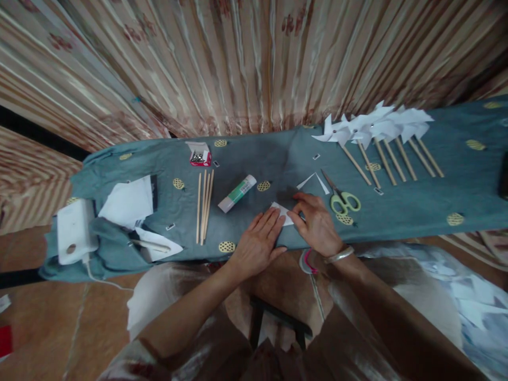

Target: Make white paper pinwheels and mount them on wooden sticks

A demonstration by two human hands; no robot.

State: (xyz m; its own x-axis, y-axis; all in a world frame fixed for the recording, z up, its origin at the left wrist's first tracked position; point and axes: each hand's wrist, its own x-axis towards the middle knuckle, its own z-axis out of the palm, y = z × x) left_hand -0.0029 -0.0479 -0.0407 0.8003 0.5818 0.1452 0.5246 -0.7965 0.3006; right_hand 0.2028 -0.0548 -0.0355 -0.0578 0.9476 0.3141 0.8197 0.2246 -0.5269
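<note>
A small piece of folded white paper lies near the front edge of the cloth-covered table, partly hidden by my hands. My left hand rests flat over its left side, fingers stretched out and pressing down. At its right corner, my right hand has thumb and bent fingers on the paper's edge. Two thin white paper offcuts lie just beyond the right hand. Beside them are scissors with light green handles. A green and white glue stick lies beyond my left hand.
Several paper pinwheels on sticks lie at the back right. Left of the glue stick are loose wooden sticks and a red box of small metal pins. White paper sheets and a white corded device occupy the left end.
</note>
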